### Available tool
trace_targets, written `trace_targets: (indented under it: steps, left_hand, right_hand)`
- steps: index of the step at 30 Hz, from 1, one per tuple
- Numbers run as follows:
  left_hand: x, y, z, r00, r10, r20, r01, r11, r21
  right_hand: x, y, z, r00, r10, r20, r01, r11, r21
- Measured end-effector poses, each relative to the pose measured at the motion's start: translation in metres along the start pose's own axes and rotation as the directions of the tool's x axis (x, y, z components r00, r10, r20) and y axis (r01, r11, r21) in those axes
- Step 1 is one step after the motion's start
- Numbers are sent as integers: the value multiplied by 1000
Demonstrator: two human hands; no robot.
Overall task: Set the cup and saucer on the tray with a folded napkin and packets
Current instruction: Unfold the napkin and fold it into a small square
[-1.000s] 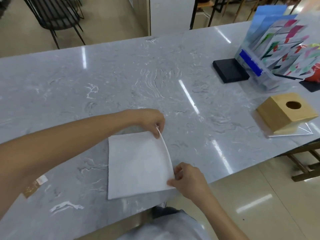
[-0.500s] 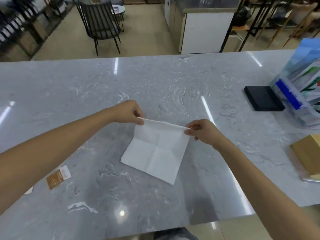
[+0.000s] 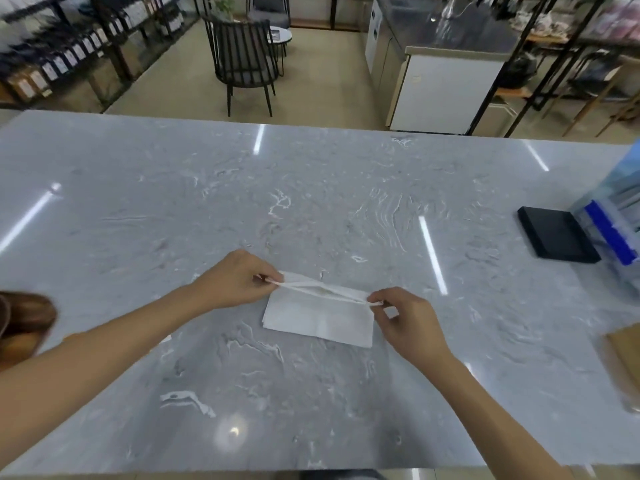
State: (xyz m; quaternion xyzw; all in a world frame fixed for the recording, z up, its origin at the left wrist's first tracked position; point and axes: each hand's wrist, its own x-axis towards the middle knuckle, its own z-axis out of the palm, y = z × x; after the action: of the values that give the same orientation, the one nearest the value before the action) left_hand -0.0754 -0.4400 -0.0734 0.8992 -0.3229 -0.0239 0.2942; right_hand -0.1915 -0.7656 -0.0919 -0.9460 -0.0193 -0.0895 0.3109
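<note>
A white paper napkin lies on the grey marble counter, folded over into a long rectangle. Its far edge is lifted off the stone. My left hand pinches the far left corner and my right hand pinches the far right corner, with the top layer stretched between them. No cup, saucer, tray or packets show in this view.
A flat black block and a clear leaflet holder with a blue label stand at the right. A blurred wooden box sits at the right edge, a brown object at the left edge. Chairs and shelves stand beyond the counter.
The napkin's far half has been brought over toward me, so the square is now a narrower rectangle. Both hands have kept hold of its corners. The camera has tilted up.
</note>
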Motion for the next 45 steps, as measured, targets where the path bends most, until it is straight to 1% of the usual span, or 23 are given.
trace_targets:
  steps: [3, 6, 8, 10, 12, 15, 18, 22, 24, 25, 27, 29, 31, 33, 36, 39, 41, 43, 45]
  left_hand:
    - [-25, -6, 16, 999, 54, -1, -54, 998, 33]
    - [-45, -12, 33, 1000, 25, 12, -26, 999, 42]
    - [-54, -15, 44, 1000, 14, -11, -14, 999, 52]
    - [-59, -16, 50, 1000, 1, -28, 0, 1000, 31]
    - [-62, -17, 52, 1000, -4, -18, 4, 1000, 10]
    - [-66, -15, 53, 1000, 21, -1, -21, 999, 46]
    - [-68, -8, 53, 996, 78, -31, -75, 993, 94]
    - [-55, 3, 53, 989, 139, -50, -129, 977, 172]
    - [-34, 15, 62, 986, 150, -71, -133, 970, 205]
    - [-21, 24, 70, 990, 122, -73, -105, 974, 201]
    - [2, 39, 92, 999, -7, -32, 14, 976, 219]
    - [12, 42, 116, 983, -176, 50, 151, 935, 320]
    - [6, 35, 131, 961, -269, 69, 219, 887, 407]
    - [1, 31, 135, 961, -273, 43, 232, 880, 415]
    - [-3, 30, 135, 966, -257, 40, 219, 887, 407]
    - [-6, 30, 133, 959, -283, 9, 253, 872, 419]
    - [-8, 30, 132, 958, -286, 13, 252, 863, 438]
    - [-7, 28, 130, 962, -271, 35, 229, 869, 438]
    - [-6, 22, 126, 973, -220, 72, 165, 877, 451]
  right_hand:
    - [-19, 1, 11, 1000, -18, 9, 18, 1000, -19]
    - [-31, 3, 20, 999, -23, 43, 25, 998, -54]
    - [-37, 7, 26, 998, -31, 63, 37, 996, -86]
    - [-42, 11, 30, 997, -38, 73, 46, 992, -117]
    - [-45, 14, 31, 997, -33, 75, 43, 991, -125]
    - [-48, 17, 32, 995, -27, 91, 40, 989, -139]
    - [-49, 17, 33, 995, -27, 100, 37, 994, -100]
    - [-32, 6, 37, 998, -66, 16, 67, 995, -70]
    - [-12, -4, 48, 993, -115, -9, 113, 986, -120]
    - [0, -9, 56, 991, -136, 4, 135, 979, -151]
    - [18, -14, 75, 987, -133, 91, 149, 968, -202]
    - [24, -11, 92, 979, -76, 190, 127, 953, -274]
    - [18, 1, 100, 972, -32, 234, 111, 937, -330]
    - [14, 10, 99, 974, -21, 226, 102, 930, -353]
    - [14, 14, 96, 973, -12, 231, 96, 931, -354]
    - [15, 12, 96, 973, -7, 232, 87, 938, -336]
    - [14, 12, 94, 972, -6, 236, 86, 939, -332]
    - [12, 15, 90, 968, -13, 252, 95, 943, -318]
    - [7, 17, 84, 959, -15, 282, 105, 947, -305]
